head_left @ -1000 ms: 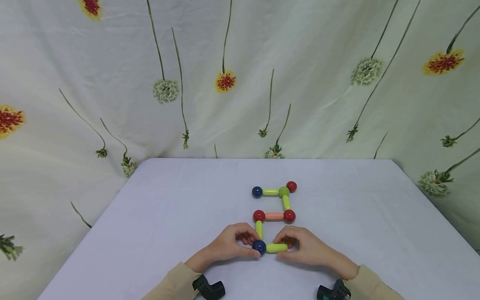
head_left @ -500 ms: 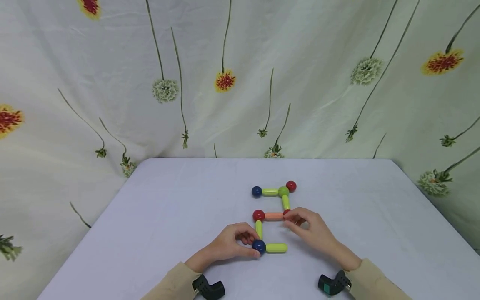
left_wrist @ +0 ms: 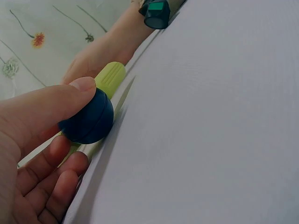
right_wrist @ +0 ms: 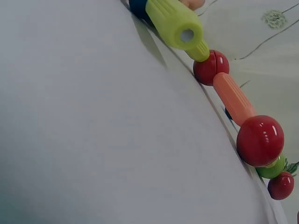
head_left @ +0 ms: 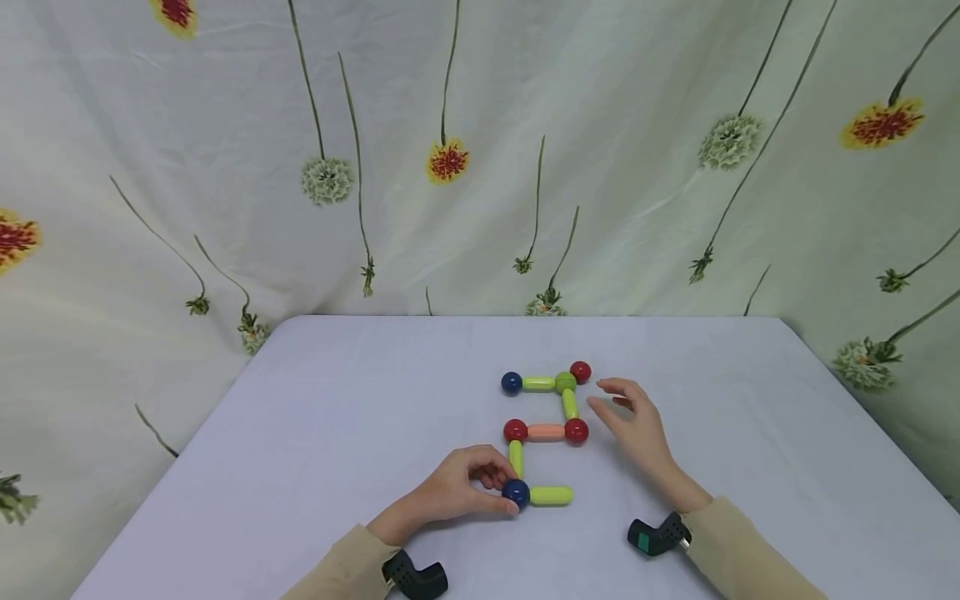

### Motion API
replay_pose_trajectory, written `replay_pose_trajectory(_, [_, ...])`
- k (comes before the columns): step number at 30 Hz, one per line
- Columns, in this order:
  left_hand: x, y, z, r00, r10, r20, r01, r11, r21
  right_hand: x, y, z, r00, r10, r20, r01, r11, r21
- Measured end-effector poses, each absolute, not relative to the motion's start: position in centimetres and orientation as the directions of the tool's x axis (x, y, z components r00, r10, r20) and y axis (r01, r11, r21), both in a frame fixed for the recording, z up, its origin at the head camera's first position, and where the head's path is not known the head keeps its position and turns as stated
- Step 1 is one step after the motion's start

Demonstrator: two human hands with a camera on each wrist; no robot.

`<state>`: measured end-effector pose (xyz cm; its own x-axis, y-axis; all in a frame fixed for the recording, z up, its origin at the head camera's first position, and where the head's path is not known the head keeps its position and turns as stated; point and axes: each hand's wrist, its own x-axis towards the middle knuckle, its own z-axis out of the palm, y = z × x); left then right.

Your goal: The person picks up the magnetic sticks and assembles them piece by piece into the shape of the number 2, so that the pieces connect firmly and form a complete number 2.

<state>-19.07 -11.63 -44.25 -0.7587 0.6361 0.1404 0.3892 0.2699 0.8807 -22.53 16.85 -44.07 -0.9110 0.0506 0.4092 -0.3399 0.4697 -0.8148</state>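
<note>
My left hand point(head_left: 459, 485) pinches a dark blue ball point(left_wrist: 91, 120) between thumb and fingers at the near end of a chain of balls and rods. A yellow-green rod point(head_left: 551, 496) sticks out to the right of that ball; its free end shows a grey metal disc in the right wrist view. Another yellow-green rod point(head_left: 516, 459) runs back to a red ball point(head_left: 515, 430). From there an orange rod point(head_left: 546, 432) leads to a second red ball point(head_left: 576, 431). My right hand point(head_left: 637, 427) holds nothing, its fingers parted near a loose-looking red ball point(head_left: 581, 372).
Farther back, a yellow-green rod point(head_left: 570, 404) joins a green ball point(head_left: 566, 382). Another rod point(head_left: 538, 383) links that to a small blue ball point(head_left: 512, 382). The white-covered table point(head_left: 360, 392) ends at a flower-print cloth point(head_left: 420, 100).
My right hand has let go of the near yellow-green rod, passed the right-hand red ball and moved back toward the far red ball. The left hand stays on the blue ball.
</note>
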Motion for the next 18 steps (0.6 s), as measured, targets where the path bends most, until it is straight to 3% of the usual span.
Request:
replay_pose_trajectory(7, [-19.1,-11.6,-44.2,-0.759,0.636,0.14,0.386,0.265,0.884,-24.7,16.9,-44.6,-0.953,0.109,0.283,-0.217,0.404,-0.888])
replay_pose_trajectory(18, [-19.0,-11.6,-44.3,-0.753,0.64,0.154,0.396,0.255,0.882,-27.1,16.4,-45.0,-0.961,0.117,0.249,-0.178,0.424,-0.888])
